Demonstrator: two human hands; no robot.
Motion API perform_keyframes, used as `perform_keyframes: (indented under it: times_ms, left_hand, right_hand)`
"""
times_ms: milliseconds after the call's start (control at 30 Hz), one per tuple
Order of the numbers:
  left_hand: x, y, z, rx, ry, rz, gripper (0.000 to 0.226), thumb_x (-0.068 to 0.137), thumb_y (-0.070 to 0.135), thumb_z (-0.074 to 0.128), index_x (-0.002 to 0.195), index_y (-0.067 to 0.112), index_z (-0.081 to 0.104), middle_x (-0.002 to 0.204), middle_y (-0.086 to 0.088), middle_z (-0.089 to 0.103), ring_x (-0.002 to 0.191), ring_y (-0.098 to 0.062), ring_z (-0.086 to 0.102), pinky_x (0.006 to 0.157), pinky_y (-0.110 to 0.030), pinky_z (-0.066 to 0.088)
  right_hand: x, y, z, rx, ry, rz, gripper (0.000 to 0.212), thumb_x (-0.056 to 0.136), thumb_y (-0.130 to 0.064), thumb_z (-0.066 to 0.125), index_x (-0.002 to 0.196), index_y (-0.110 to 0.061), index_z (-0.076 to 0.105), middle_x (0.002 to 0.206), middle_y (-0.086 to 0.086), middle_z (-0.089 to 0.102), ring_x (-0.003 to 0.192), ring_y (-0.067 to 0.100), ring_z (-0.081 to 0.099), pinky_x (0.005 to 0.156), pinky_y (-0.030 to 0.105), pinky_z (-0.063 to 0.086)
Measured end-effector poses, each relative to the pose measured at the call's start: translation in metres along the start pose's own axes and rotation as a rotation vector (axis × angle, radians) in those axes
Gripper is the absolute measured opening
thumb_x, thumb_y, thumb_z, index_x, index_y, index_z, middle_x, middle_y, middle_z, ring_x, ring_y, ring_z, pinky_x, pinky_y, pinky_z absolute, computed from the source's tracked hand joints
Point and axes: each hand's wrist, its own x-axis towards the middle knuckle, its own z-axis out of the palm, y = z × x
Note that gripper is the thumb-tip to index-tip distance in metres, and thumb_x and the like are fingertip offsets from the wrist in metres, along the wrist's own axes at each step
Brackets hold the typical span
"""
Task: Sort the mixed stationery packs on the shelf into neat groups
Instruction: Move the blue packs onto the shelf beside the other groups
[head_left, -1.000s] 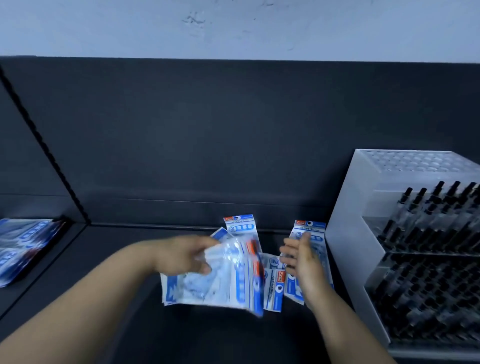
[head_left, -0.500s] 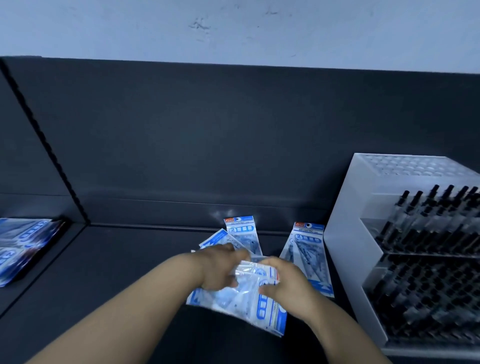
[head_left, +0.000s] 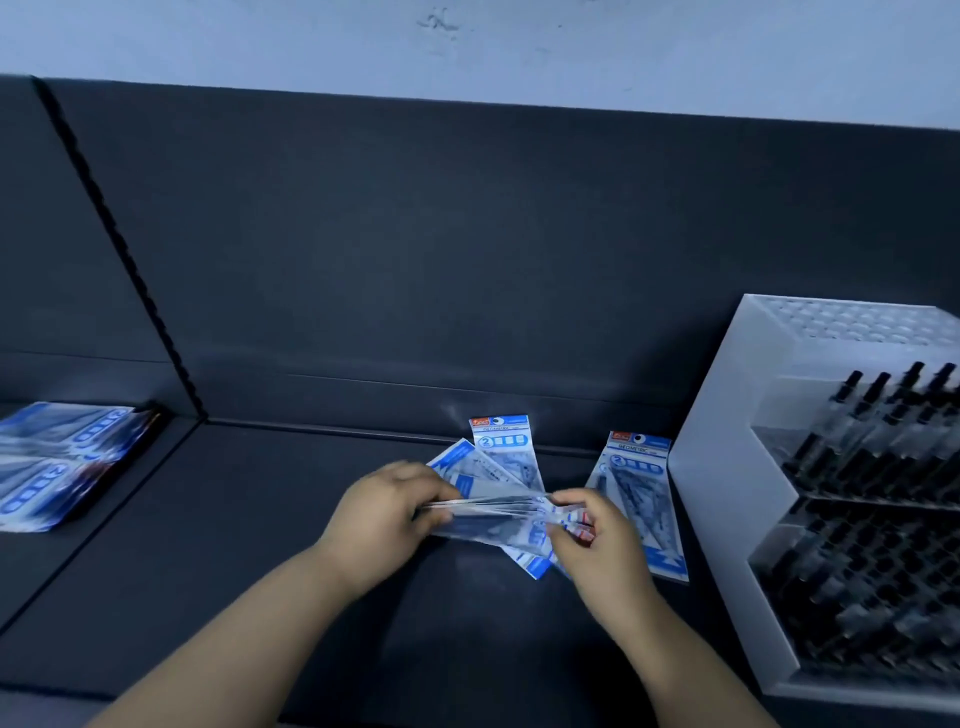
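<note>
Both hands close on one bundle of packs (head_left: 493, 519) held edge-on just above the dark shelf (head_left: 291, 519): the left hand (head_left: 387, 512) pinches its left end, the right hand (head_left: 592, 535) its right end. The count is blurred, perhaps several. A single pack (head_left: 641, 483) lies beside the pen rack (head_left: 727, 519).

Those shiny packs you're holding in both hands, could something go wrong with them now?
Maybe. The bundle of packs is pinched only at its ends by the left hand and right hand, and it fans out, so a slippery one might slide onto the shelf. The right hand is also close to the lone pack lying beside the pen rack and could knock it crooked.
</note>
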Motion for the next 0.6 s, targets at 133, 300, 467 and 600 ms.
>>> perform_keyframes:
  times_ms: [133,300,467,600]
  left_hand:
    - [-0.009,-0.003,0.004,-0.052,-0.110,-0.009,0.039,0.081,0.050,0.045,0.106,0.032,0.068,0.102,0.015,0.068,0.093,-0.003,0.058,0.083,-0.021,0.047]
    - [-0.026,-0.005,0.003,-0.249,0.014,-0.308,0.057,0.071,0.041,0.075,0.123,0.041,0.051,0.105,0.021,0.062,0.093,0.004,0.059,0.086,-0.010,0.044]
    - [-0.028,-0.006,0.018,-0.701,-0.010,-0.606,0.070,0.078,0.005,0.073,0.127,0.035,0.033,0.116,0.004,0.062,0.101,0.001,0.059,0.085,-0.009,0.045]
    - [-0.019,0.001,0.026,-0.798,-0.038,-0.617,0.059,0.085,0.000,0.063,0.133,0.018,0.033,0.122,0.004,0.058,0.109,-0.004,0.056,0.095,-0.021,0.045]
  right_hand:
    - [-0.002,0.006,0.002,-0.015,-0.155,0.054,0.042,0.076,-0.005,0.074,0.095,-0.039,0.058,0.099,-0.007,0.064,0.090,0.006,0.060,0.080,0.012,0.044]
    - [-0.002,0.012,0.002,-0.054,-0.083,0.086,0.029,0.076,-0.008,0.076,0.083,-0.032,0.061,0.089,-0.011,0.063,0.084,0.012,0.057,0.068,0.003,0.039]
    - [0.007,0.012,0.003,0.152,-0.073,0.245,0.052,0.074,-0.002,0.076,0.115,-0.027,0.057,0.102,-0.001,0.065,0.091,0.014,0.066,0.083,0.030,0.054]
    - [0.014,0.012,0.010,0.067,-0.118,0.270,0.031,0.077,-0.008,0.074,0.102,-0.021,0.063,0.099,0.003,0.071,0.086,0.013,0.067,0.079,0.026,0.052]
